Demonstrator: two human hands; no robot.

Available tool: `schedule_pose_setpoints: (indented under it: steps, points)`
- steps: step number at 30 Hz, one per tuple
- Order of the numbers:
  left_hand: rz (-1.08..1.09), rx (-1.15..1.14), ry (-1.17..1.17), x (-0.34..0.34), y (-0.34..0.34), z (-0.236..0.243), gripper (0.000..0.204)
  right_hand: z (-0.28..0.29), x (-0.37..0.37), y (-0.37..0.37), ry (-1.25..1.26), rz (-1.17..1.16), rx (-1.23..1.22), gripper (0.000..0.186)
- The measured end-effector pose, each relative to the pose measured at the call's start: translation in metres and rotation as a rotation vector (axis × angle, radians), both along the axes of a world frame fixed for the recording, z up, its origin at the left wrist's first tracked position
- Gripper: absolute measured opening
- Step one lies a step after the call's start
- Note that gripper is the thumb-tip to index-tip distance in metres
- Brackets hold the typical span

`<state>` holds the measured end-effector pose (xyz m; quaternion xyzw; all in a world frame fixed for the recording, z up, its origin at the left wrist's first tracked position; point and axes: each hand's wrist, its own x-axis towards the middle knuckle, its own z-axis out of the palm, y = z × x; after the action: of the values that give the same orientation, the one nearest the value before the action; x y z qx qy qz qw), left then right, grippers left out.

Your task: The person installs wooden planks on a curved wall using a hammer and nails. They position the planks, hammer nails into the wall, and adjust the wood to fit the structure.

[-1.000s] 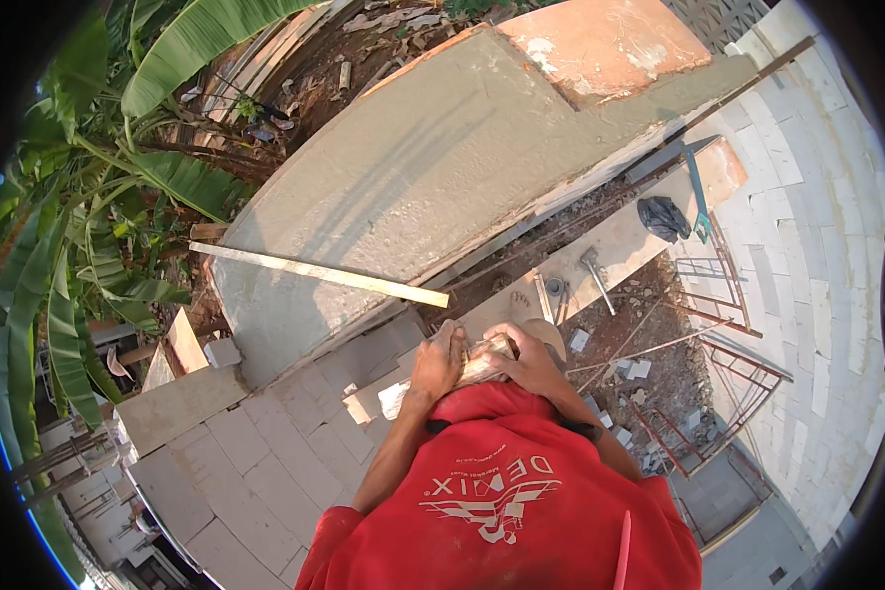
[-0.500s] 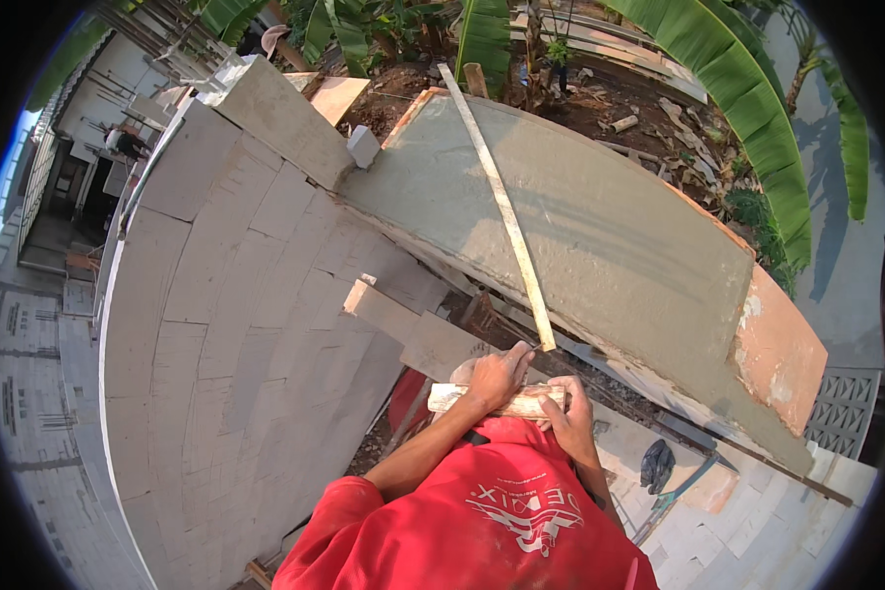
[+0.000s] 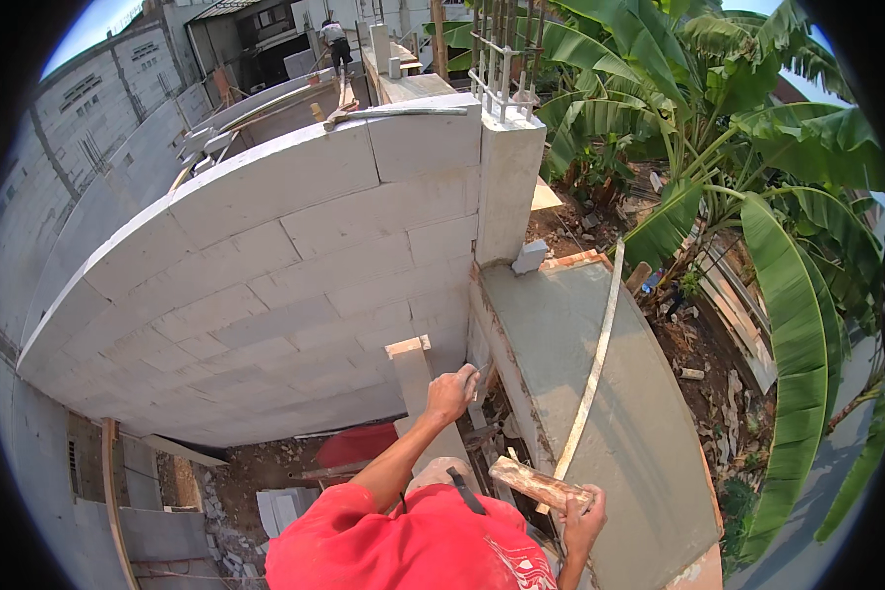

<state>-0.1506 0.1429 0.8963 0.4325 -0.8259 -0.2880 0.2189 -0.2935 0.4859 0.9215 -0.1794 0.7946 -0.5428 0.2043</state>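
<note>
My left hand (image 3: 450, 391) is raised ahead of me, its fingers pinched round something small and dusty that I cannot make out. Lower right, my right hand (image 3: 582, 516) grips a short, rough wooden block (image 3: 533, 482) by one end, over the near side of a grey mortar-coated slab (image 3: 639, 442). A long pale wooden strip (image 3: 592, 379) lies along that slab beside the block. Beneath my left hand is a narrow plank (image 3: 411, 379) standing out from the block wall.
A curved white block wall (image 3: 295, 275) rises ahead, joined to a concrete column with rebar (image 3: 506, 177). Banana plants (image 3: 787, 315) and debris are to the right. A person (image 3: 337, 41) stands far off at the top. Rubble (image 3: 226, 521) lies below at left.
My view has swung left and up toward the block wall. My hands have moved apart: the left lifted off the wooden block, which stays in my right hand.
</note>
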Motion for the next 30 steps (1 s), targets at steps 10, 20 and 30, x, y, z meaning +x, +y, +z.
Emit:
schedule_pose_setpoints:
  steps: [10, 20, 30]
  points:
    - [-0.276, 0.062, 0.235, -0.006, 0.013, -0.006, 0.023, 0.019, 0.006, -0.107, 0.379, 0.336, 0.107, 0.035]
    - [-0.397, 0.233, 0.168, -0.001, 0.052, -0.017, 0.023, 0.016, 0.05, -0.128, -0.298, 0.256, -0.144, 0.042]
    - [-0.411, 0.493, 0.299, 0.007, 0.053, 0.002, 0.027, 0.021, -0.001, -0.092, -0.221, 0.126, -0.162, 0.029]
